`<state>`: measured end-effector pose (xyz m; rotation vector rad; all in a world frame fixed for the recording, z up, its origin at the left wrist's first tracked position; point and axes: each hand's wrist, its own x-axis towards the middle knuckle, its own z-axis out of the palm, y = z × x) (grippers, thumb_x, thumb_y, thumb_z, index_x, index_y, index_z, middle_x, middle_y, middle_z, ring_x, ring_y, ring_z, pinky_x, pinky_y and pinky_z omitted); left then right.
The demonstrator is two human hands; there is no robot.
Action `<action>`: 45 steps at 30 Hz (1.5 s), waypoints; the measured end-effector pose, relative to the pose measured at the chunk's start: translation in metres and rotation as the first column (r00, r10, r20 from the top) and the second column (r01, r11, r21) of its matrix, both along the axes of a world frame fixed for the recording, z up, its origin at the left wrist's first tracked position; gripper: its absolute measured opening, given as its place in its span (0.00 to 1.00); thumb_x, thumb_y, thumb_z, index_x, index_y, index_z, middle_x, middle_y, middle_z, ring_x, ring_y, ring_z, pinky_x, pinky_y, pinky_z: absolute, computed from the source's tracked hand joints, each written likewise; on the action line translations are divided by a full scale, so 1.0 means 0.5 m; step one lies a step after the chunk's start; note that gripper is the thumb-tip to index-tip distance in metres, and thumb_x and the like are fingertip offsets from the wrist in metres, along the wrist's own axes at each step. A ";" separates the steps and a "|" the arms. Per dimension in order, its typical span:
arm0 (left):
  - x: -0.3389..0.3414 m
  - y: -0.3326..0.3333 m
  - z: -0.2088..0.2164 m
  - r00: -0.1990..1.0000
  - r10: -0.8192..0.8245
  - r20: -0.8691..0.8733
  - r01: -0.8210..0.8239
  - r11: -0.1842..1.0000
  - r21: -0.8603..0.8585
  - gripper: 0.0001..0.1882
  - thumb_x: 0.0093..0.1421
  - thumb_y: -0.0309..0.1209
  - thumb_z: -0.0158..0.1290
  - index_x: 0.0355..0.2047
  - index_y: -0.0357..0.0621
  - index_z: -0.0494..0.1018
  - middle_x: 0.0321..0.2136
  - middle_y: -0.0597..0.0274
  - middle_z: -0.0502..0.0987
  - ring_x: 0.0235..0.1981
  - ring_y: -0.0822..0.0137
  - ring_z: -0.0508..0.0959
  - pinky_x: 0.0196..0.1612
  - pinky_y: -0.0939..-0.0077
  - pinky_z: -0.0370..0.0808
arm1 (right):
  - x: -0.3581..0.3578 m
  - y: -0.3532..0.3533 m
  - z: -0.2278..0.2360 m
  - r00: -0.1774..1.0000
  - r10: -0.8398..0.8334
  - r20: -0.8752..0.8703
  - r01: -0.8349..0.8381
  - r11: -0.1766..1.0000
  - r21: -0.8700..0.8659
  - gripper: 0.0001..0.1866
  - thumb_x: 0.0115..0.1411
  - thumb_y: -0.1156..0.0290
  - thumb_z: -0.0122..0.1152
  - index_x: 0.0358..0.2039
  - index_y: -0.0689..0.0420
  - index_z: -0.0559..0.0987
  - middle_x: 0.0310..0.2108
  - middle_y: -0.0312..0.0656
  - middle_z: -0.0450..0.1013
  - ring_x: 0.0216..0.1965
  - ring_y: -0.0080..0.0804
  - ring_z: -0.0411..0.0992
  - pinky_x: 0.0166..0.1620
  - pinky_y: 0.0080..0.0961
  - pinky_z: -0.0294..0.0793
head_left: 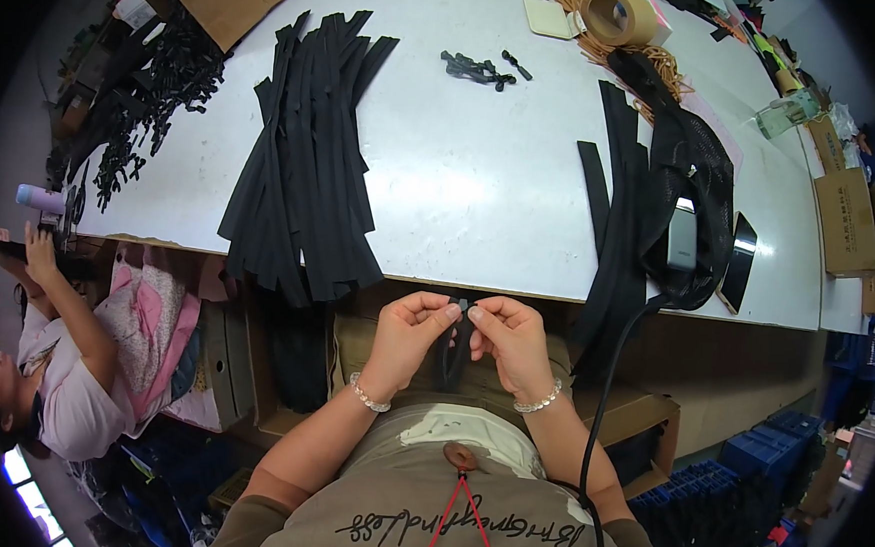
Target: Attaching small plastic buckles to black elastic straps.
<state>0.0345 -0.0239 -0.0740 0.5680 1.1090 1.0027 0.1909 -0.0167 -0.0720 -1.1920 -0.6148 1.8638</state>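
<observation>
My left hand (406,334) and my right hand (514,340) meet just below the near edge of the white table (463,185). Both pinch the top end of a narrow black strap (455,353) that hangs down between them over my lap. A small dark piece sits at the strap's tip between my fingertips; I cannot tell what it is. A beaded bracelet is on each wrist. On the table to the left lies a fanned pile of black straps (309,155). To the right lies a second pile of black straps and mesh (653,186).
Small black clips (480,71) lie mid-table at the back. A tape roll (619,14) and tan cords sit far right, cardboard boxes (847,218) at the right edge. A black cable (611,384) hangs off the table. Another person (82,352) sits at the left. Blue crates (746,473) stand lower right.
</observation>
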 end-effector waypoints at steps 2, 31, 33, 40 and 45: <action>0.002 0.007 -0.006 1.000 0.018 0.007 -0.018 1.000 -0.017 0.08 0.57 0.26 0.54 0.35 0.34 0.73 0.27 0.62 0.78 0.25 0.77 0.75 0.29 0.85 0.73 | -0.007 0.002 -0.016 0.996 -0.082 -0.043 0.082 0.997 -0.011 0.06 0.56 0.75 0.58 0.32 0.65 0.75 0.20 0.37 0.71 0.18 0.18 0.69 0.20 0.14 0.71; -0.005 0.023 -0.026 1.000 0.019 0.017 -0.019 1.000 0.004 0.05 0.56 0.22 0.54 0.33 0.33 0.75 0.27 0.62 0.77 0.26 0.78 0.74 0.28 0.86 0.72 | -0.049 -0.006 -0.024 0.935 -0.330 -0.128 0.318 0.942 -0.102 0.02 0.57 0.78 0.56 0.31 0.63 0.74 0.27 0.37 0.72 0.25 0.20 0.68 0.29 0.17 0.70; -0.005 0.010 -0.015 0.997 0.054 0.046 -0.056 0.997 0.046 0.05 0.56 0.21 0.54 0.33 0.33 0.75 0.28 0.63 0.77 0.27 0.78 0.74 0.30 0.86 0.73 | -0.039 -0.009 -0.013 0.967 -0.227 -0.115 0.219 0.973 -0.079 0.03 0.56 0.79 0.56 0.32 0.63 0.74 0.27 0.37 0.72 0.26 0.19 0.69 0.31 0.17 0.71; -0.014 -0.014 0.017 0.994 0.018 -0.109 0.014 0.958 0.287 0.05 0.54 0.19 0.55 0.33 0.36 0.75 0.31 0.63 0.77 0.29 0.78 0.74 0.33 0.86 0.72 | -0.024 -0.034 0.013 0.965 -0.163 0.206 0.039 0.864 0.502 0.12 0.48 0.90 0.59 0.34 0.66 0.73 0.33 0.41 0.70 0.33 0.20 0.69 0.36 0.14 0.71; -0.011 -0.021 0.019 0.969 0.041 -0.244 0.077 0.886 0.457 0.05 0.53 0.18 0.55 0.31 0.36 0.76 0.32 0.60 0.77 0.32 0.74 0.75 0.32 0.84 0.71 | -0.016 -0.036 0.018 0.950 -0.193 0.247 0.013 0.812 0.584 0.11 0.48 0.92 0.57 0.32 0.68 0.73 0.34 0.44 0.69 0.32 0.23 0.70 0.36 0.15 0.71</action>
